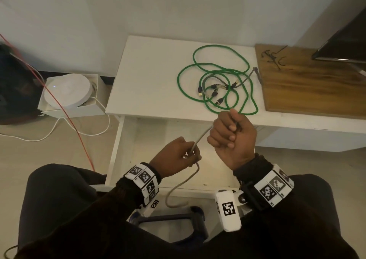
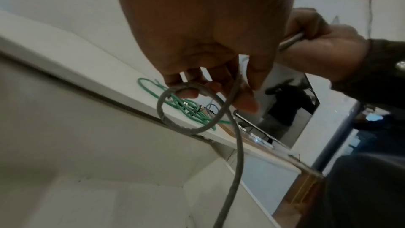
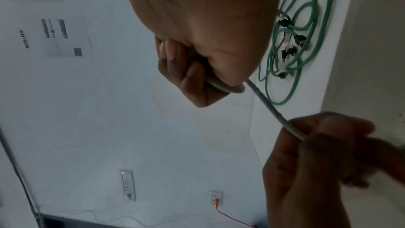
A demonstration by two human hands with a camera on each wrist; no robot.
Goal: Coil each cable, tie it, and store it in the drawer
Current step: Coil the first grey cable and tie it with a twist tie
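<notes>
Head view: the left hand [image 1: 176, 155], lower centre of the frame, pinches a grey cable [image 1: 200, 139] between thumb and fingers; the right hand [image 1: 231, 138], just right of it and higher, is fisted around the same cable. A short taut run spans the two hands. In the left wrist view one small loop [image 2: 186, 108] hangs from the left fingertips [image 2: 245, 105], and the free length drops toward the bottom edge.

Below the hands the drawer [image 1: 118, 140] stands open. The cable's slack tail curves over its front edge at lower centre.

Risks, as judged:
- The loop rests on the fingertips only. A hard pull from the right hand could strip it off and undo the coil.
- The tail may snag on the drawer front, jerking the cable out of the pinch.
- The loop is tight. Further turns of that size could kink the cable.

A green cable [image 1: 215, 78] lies loosely tangled on the white surface [image 1: 150, 76] at upper centre, with dark connectors [image 1: 214, 93] and a second grey lead threaded through it. Pulling either one free could drag the other off the front edge. Small dark ties [image 1: 274, 58], apparently, sit on the wooden board [image 1: 309, 88] at upper right, well apart from both hands, so reaching them means freeing a hand from the coil.
</notes>
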